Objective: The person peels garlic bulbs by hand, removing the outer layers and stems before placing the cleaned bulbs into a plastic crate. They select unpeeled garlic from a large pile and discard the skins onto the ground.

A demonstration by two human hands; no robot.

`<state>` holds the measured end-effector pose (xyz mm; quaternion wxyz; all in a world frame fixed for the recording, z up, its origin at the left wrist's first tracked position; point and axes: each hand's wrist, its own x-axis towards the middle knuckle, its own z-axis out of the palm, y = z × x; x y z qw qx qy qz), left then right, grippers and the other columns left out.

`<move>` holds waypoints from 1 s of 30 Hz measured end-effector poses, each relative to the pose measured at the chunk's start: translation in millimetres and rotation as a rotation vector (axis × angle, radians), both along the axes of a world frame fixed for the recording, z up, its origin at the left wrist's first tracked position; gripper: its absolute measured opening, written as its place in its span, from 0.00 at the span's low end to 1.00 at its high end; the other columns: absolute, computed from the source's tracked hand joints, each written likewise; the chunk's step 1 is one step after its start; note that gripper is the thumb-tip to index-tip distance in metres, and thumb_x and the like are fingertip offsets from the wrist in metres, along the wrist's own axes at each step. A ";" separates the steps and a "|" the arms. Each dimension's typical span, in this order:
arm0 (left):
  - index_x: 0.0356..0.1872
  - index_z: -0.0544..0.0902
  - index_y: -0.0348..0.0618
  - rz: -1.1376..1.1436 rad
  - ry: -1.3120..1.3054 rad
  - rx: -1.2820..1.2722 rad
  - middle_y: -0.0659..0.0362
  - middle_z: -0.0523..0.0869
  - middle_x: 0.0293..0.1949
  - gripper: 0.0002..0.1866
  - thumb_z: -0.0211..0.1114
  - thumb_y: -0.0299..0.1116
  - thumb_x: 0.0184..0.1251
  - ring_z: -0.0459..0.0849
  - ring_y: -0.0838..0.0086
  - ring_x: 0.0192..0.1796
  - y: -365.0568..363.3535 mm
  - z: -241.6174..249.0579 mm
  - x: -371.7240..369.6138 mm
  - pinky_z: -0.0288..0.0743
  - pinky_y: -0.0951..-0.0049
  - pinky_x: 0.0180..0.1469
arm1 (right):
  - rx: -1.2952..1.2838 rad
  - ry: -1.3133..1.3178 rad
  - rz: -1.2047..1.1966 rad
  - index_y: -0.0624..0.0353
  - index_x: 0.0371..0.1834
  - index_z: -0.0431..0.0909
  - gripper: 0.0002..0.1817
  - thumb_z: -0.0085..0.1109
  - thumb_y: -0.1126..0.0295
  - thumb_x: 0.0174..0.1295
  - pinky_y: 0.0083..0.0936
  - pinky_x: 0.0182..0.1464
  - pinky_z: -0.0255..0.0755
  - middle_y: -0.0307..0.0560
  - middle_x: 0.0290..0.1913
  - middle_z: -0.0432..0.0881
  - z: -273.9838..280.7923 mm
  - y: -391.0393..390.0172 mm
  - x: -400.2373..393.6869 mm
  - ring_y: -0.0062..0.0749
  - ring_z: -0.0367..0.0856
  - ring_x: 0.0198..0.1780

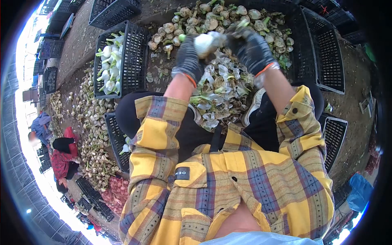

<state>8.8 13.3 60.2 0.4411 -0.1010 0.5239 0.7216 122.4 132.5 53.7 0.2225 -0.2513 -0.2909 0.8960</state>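
Observation:
My left hand (pixel 190 59), in a dark striped glove with an orange cuff, is closed around a white garlic bulb (pixel 203 44) with a short green stem end. My right hand (pixel 250 47), gloved the same way, is closed at the bulb's other side; motion blurs its fingers, and what they grip cannot be made out. Below both hands lies a heap of white and green peelings (pixel 224 83). Beyond them spreads a pile of untrimmed bulbs (pixel 204 18) with brown roots and skins.
A black crate (pixel 141 61) of cleaned white bulbs stands at the left. Another black crate (pixel 326 53) is at the right, and one (pixel 335 136) beside my right knee. More bulbs (pixel 94 134) cover the ground at the left, near people (pixel 63 157) at work.

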 end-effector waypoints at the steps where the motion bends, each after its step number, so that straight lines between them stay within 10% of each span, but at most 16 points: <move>1: 0.43 0.74 0.41 0.106 -0.006 0.064 0.56 0.81 0.38 0.17 0.49 0.44 0.65 0.81 0.67 0.37 -2.3 -13.4 -11.8 0.79 0.66 0.35 | 0.021 -0.013 -0.090 0.67 0.40 0.72 0.09 0.49 0.74 0.59 0.30 0.39 0.80 0.52 0.34 0.78 -1.2 14.0 1.0 0.36 0.80 0.36; 4: 0.44 0.74 0.40 0.058 0.116 0.073 0.54 0.80 0.40 0.19 0.49 0.46 0.65 0.82 0.66 0.38 -5.3 -9.0 -12.1 0.79 0.69 0.38 | 0.236 -0.162 -0.071 0.66 0.42 0.72 0.11 0.52 0.73 0.58 0.31 0.41 0.79 0.51 0.34 0.78 -9.5 25.8 -2.0 0.37 0.79 0.38; 6: 0.44 0.74 0.39 0.033 0.232 0.012 0.54 0.80 0.40 0.20 0.49 0.47 0.65 0.81 0.68 0.38 -6.5 -7.8 -9.1 0.77 0.70 0.39 | 1.118 -0.474 0.039 0.63 0.44 0.73 0.14 0.56 0.68 0.57 0.28 0.41 0.78 0.48 0.35 0.79 -29.0 13.3 -5.2 0.34 0.79 0.38; 11: 0.51 0.66 0.34 -0.138 0.736 -0.159 0.52 0.76 0.43 0.25 0.52 0.47 0.64 0.76 0.72 0.41 -13.1 6.7 0.9 0.71 0.73 0.44 | 0.496 -0.343 0.277 0.63 0.47 0.73 0.23 0.63 0.60 0.51 0.21 0.34 0.74 0.46 0.36 0.80 17.3 -18.3 -3.4 0.24 0.78 0.35; 14: 0.51 0.67 0.34 -0.163 0.892 -0.189 0.52 0.76 0.42 0.27 0.55 0.49 0.62 0.76 0.72 0.40 -13.3 -1.2 2.9 0.71 0.72 0.44 | 0.708 -0.583 0.561 0.63 0.45 0.74 0.20 0.62 0.61 0.54 0.21 0.38 0.76 0.44 0.37 0.79 35.0 -17.2 1.1 0.26 0.79 0.37; 26: 0.46 0.72 0.35 -0.095 0.589 -0.191 0.55 0.78 0.39 0.23 0.56 0.47 0.60 0.76 0.74 0.38 -10.6 -7.2 -6.8 0.71 0.74 0.40 | 0.612 -0.514 0.328 0.66 0.37 0.77 0.14 0.61 0.66 0.51 0.20 0.34 0.72 0.49 0.31 0.81 -12.5 -1.0 -2.7 0.26 0.78 0.31; 30: 0.46 0.71 0.40 -0.170 0.528 -0.114 0.55 0.77 0.39 0.18 0.56 0.43 0.62 0.79 0.73 0.40 -14.1 -14.8 -19.7 0.75 0.72 0.38 | 0.946 -0.735 0.350 0.66 0.42 0.74 0.14 0.58 0.70 0.55 0.25 0.37 0.76 0.46 0.33 0.80 -10.7 8.3 0.1 0.29 0.79 0.34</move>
